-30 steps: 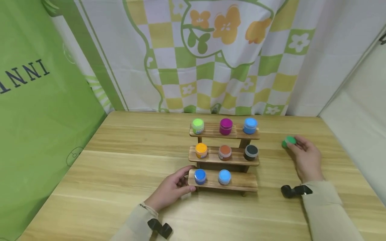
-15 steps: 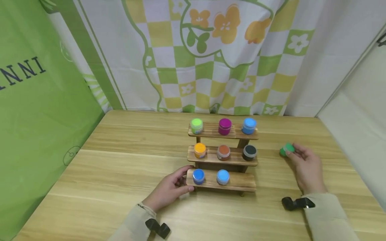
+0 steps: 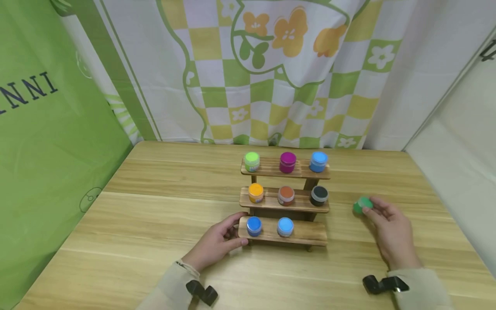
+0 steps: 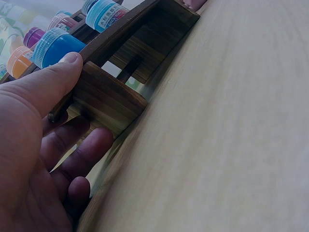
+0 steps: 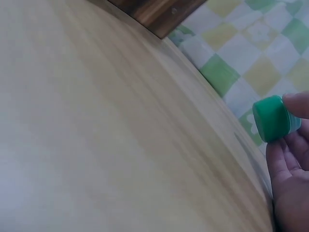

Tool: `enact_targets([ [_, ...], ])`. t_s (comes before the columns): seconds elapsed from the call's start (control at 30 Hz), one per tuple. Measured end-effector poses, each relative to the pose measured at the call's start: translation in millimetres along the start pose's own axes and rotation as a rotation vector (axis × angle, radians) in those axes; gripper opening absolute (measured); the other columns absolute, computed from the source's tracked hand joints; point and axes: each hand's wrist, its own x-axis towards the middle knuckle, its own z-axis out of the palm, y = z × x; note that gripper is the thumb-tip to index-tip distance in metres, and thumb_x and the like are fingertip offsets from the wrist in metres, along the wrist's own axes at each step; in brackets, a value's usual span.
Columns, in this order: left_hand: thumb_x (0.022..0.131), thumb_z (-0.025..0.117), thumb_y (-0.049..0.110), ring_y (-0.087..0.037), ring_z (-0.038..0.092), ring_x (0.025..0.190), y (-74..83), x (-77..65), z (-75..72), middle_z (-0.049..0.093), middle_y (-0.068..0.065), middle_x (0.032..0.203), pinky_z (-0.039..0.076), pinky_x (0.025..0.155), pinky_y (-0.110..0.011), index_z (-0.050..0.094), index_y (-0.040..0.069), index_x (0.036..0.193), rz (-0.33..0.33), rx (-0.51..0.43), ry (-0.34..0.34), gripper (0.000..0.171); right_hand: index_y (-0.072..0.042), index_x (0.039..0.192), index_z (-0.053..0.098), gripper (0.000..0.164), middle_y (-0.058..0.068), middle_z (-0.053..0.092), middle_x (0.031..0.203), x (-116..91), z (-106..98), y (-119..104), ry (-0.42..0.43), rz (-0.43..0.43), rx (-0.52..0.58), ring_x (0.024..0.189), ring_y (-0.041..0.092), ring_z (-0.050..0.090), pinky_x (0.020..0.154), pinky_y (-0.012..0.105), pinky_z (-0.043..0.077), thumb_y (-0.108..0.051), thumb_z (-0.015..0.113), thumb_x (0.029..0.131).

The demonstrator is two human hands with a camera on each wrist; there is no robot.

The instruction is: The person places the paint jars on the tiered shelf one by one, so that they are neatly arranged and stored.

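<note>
A three-tier wooden stand (image 3: 310,234) holds small paint jars. My left hand (image 3: 215,244) grips the left end of its lowest tier. In the left wrist view the thumb (image 4: 65,72) lies on the tier's edge beside a dark blue jar (image 4: 55,47), with the other fingers bent at the stand's side. To the right of the stand, my right hand (image 3: 393,230) pinches a green paint jar (image 3: 363,205) between thumb and fingers. Seen from the right wrist, the green jar (image 5: 271,118) is tilted and held above the table.
On the lowest tier stand a blue jar (image 3: 254,226) and a light blue jar (image 3: 285,227); bare wood lies to their right. Orange, brown and black (image 3: 319,196) jars fill the middle tier. Lime, purple and blue jars top the stand. A patterned curtain (image 3: 271,99) hangs behind the table.
My right hand has moved nearer to me and slightly left with the green jar. The left hand keeps its grip on the stand.
</note>
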Motion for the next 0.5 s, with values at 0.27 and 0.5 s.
enact_targets([
  [0.27,0.091,0.074,0.036,-0.016,0.058,0.091,0.4,-0.2,-0.1,0.062,0.003,0.106,0.051,0.077,-0.029,0.044,0.021,0.152,-0.004,0.000,-0.002,0.070,0.001,0.130,0.058,0.044,-0.005,0.069,0.111,-19.8,5.4,0.3,-0.055,0.019,0.099,0.100,0.004,0.066,0.086,0.016,0.051,-0.002,0.075,0.089],
  [0.5,0.091,0.074,0.036,-0.016,0.058,0.091,0.4,-0.3,-0.1,0.062,0.003,0.107,0.051,0.077,-0.029,0.044,0.020,0.152,-0.010,-0.002,-0.003,0.070,-0.002,0.128,0.062,0.040,-0.006,0.070,0.112,-35.5,10.6,-1.5,-0.108,0.019,0.031,0.102,0.005,0.066,0.086,0.016,0.051,-0.003,0.075,0.089],
])
